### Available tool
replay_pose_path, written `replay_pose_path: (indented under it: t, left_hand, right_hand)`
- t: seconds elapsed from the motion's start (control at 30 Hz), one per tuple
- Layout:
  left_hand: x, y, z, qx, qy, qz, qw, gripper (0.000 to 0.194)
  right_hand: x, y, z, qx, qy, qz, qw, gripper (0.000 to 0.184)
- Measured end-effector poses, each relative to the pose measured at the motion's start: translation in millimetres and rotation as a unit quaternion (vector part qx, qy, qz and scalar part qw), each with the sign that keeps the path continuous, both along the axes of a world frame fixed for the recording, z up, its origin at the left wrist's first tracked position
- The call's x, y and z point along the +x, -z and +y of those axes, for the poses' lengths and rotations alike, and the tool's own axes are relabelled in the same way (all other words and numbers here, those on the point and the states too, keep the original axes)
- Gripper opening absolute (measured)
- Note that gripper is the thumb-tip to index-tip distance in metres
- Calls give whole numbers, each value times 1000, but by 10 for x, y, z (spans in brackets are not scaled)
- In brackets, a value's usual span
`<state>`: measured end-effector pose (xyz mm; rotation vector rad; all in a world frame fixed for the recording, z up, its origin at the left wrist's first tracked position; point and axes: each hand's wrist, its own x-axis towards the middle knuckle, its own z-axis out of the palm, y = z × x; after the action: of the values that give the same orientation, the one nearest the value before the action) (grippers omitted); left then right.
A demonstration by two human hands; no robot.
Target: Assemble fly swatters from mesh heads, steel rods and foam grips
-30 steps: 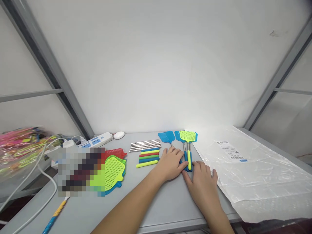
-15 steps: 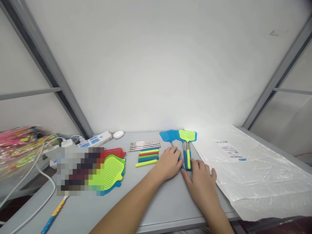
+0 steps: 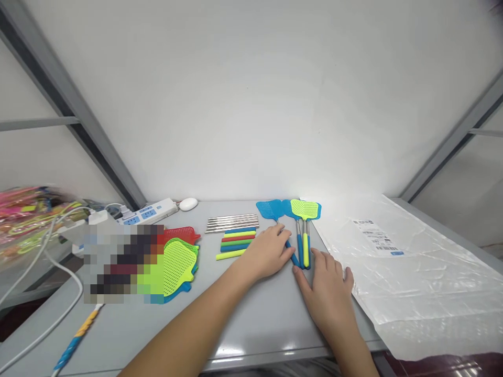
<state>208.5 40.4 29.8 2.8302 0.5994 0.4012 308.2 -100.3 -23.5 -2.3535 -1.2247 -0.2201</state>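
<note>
- Lying aslant on the grey table (image 3: 267,319), under the left hand: a blue swatter (image 3: 269,210), handle toward the right hand.
- Just right of it, handles side by side: a yellow-green swatter (image 3: 305,210) overlapping blue ones.
- Left hand (image 3: 269,252): over the slanting blue handle, fingers slightly parted, thumb apart from them; cannot tell whether pinching.
- Right hand (image 3: 328,288): fingers a little spread, thumb held wide, both beside the handle ends.
- Left of the left hand: coloured tubes (image 3: 238,239), with metal rods (image 3: 231,223) behind.
- Farther left: stacked swatter heads (image 3: 178,267), partly pixelated, and a power strip (image 3: 157,212) beyond.
- Along the right: a white plastic mailer (image 3: 373,283) with a printed label (image 3: 377,238).
</note>
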Motion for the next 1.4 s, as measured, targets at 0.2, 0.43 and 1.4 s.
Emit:
replay_pose_path:
  t: [0.2,0.43,1.4]
  left_hand:
    - [-545,-360,358,-27,-27,-10,999,25]
    - [-1122,-327,528,23,-140,-14,990,24]
    - [-1508,-195,363,-24,-178,35,983,18]
  right_hand:
    - [120,-176,36,194,-61,1,979,46]
    - [129,-996,616,63,-209,139,966,41]
    - [-922,-807,2909,-254,-491,65,831,19]
